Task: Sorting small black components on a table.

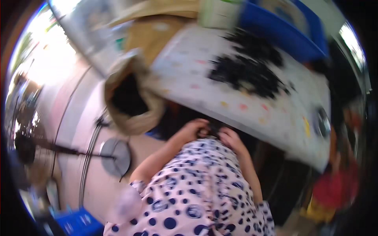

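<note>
Close together at my lap, just below the near edge of the white table [220, 116], are both my hands. My left hand [195, 129] is closed, its fingers curled inward. Fingers bent and pressed together, my right hand [231, 138] faces it. Between them is a small black piece [214, 130] that both seem to grip; blur hides its exact shape. On the table lies a loose heap of small, thin black pieces [250, 74]. To the left of my hands stands an open tan sack [155, 114] with dark contents.
A blue plastic bin [283, 29] and a pale green-white container [220, 13] stand at the table's far side. A round dark metallic object [323, 122] lies near its right edge. Brown cardboard [151, 37] is at the back left. A grey round base [115, 156] sits on the floor.
</note>
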Tool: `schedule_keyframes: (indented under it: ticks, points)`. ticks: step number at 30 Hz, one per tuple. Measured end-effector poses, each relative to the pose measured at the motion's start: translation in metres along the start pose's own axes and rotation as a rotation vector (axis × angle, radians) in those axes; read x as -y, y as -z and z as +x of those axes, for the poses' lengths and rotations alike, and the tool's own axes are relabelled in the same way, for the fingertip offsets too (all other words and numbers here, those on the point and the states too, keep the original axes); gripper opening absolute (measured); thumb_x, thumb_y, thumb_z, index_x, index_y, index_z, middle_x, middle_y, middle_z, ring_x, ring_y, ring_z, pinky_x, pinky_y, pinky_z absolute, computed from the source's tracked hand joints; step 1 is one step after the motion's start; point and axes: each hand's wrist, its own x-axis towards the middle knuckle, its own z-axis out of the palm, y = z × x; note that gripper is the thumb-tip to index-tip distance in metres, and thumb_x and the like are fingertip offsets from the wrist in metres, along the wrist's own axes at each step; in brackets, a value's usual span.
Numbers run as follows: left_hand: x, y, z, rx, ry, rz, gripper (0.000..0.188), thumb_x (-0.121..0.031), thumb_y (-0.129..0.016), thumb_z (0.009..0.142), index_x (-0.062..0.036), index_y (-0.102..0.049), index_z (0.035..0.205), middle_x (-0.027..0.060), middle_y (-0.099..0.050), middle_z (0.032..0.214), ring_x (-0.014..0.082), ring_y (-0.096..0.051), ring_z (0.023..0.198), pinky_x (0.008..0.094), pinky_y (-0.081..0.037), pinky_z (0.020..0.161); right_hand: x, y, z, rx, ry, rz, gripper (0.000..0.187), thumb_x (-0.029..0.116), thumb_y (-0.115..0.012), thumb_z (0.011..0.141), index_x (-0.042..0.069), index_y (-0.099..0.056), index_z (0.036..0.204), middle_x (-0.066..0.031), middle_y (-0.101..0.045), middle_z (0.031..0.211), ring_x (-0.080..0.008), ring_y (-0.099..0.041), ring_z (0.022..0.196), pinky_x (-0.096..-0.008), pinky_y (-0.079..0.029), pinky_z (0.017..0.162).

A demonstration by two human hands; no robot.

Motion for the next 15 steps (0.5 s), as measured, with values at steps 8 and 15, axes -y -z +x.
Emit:
schedule_keyframes:
  ticks: [8,15]
  points:
    - [-0.005,0.011,0.017,-0.239,0.851,-1.193,0.021,-0.003,-0.055,0.084,-0.0079,-0.054,0.104,0.0093,-0.057,0.084,0.0128,-0.047,0.06,0.0228,-0.037,0.051,0.041,0.045,-0.056,0.018,0.11,0.562,0.015,0.014,-0.061,0.089,0.006,-0.057,0.101,0.0027,-0.047,0.069,-0.0057,-0.04,0.051,-0.0216,-0.03,0.041]
    - [-0.008,-0.004,0.028,-0.204,0.814,-1.228,0.013,-0.006,-0.052,0.087,-0.0096,-0.054,0.099,0.0093,-0.056,0.087,0.012,-0.048,0.06,0.0214,-0.037,0.051,0.091,0.268,-0.205,-0.828,0.706,0.819,0.03,0.021,-0.056,0.09,0.018,-0.039,0.065,0.0069,-0.031,0.051,-0.0067,-0.031,0.04,-0.0214,-0.023,0.037]
